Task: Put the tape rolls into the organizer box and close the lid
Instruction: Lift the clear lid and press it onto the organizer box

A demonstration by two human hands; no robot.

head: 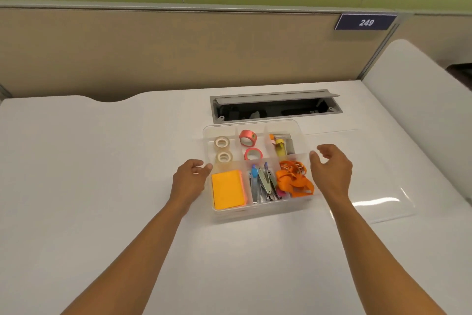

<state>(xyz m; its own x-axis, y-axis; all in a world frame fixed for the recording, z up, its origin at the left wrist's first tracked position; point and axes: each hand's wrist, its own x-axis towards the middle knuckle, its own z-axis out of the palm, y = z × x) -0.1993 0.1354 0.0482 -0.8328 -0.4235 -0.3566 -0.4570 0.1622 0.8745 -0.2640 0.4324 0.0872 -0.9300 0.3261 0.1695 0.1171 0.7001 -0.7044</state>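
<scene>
A clear plastic organizer box [255,212] stands open on the white desk. Its back left compartment holds two clear tape rolls [222,148]. Two red tape rolls [249,144] lie in the back middle compartment. The clear lid [378,179] lies flat on the desk to the right of the box. My left hand [189,179] hovers at the box's left wall, fingers apart, holding nothing. My right hand [330,169] is at the box's right side, over the lid's left edge, also empty with spread fingers.
The front compartments hold orange sticky notes [227,189], staplers and clippers [264,184] and orange clips [295,179]. A yellow item [280,148] sits in the back right compartment. An open cable hatch [275,107] lies behind the box. A partition wall rises at the desk's back.
</scene>
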